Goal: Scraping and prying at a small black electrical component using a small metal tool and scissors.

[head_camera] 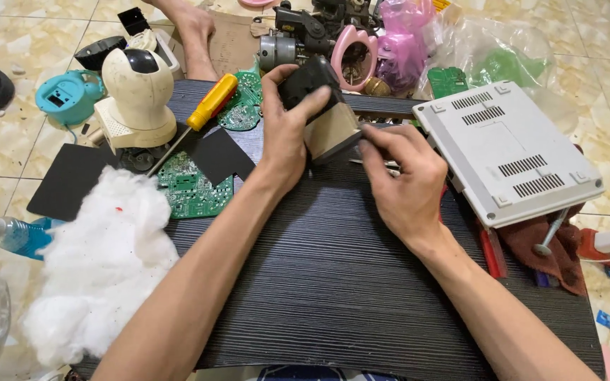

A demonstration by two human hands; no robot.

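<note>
Item: small black-and-tan block (323, 113), above the dark worktop (333, 282); our left hand (287, 127) has its grip closed round it, our right hand (404, 176) pinches a thin tool (375, 164) against it; casing unopened, screwdriver (202, 113) lying unused

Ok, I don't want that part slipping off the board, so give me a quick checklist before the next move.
1. Left hand grips the black-and-tan part firmly: ok, fingers wrap around it.
2. Right hand at the part's edge: ok; a thin tool seems pinched in it, tip hidden.
3. Part lifted off the board: cannot tell.
4. Bare board below the hands: ok.
5. Screwdriver within reach: ok, lying at the left of the board.
6. White casing steady: cannot tell; it lies over the board's right edge.
</note>
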